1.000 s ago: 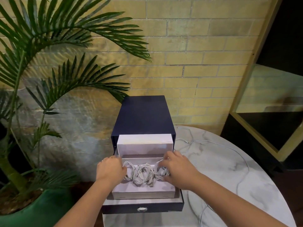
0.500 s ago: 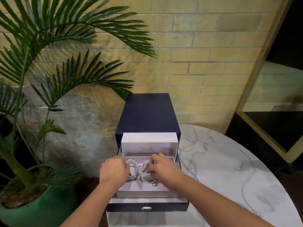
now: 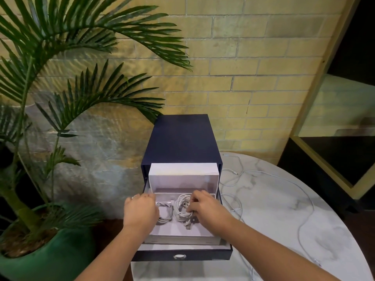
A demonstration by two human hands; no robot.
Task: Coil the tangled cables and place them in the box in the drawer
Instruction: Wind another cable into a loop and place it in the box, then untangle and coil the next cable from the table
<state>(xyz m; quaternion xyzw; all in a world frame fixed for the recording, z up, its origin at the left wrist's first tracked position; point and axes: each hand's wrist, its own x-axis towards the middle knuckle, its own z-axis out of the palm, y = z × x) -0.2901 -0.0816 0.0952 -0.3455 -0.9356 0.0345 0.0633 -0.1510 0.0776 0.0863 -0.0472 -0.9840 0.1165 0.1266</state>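
**Hands spread apart**

My right hand (image 3: 207, 209) pinches the right coil (image 3: 182, 207) inside the box (image 3: 182, 239). My left hand (image 3: 141, 213) rests at the box's left rim, and I cannot tell its grip. They were closer together before.

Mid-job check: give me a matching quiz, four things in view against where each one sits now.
Things:
1 coiled cables
2 loose cable
3 white box
4 green pot

Places:
A on the marble table
B in the open drawer
C beside the table, at left
D inside the white box

Pairs: 1-D, 2-A, 3-B, 4-C.
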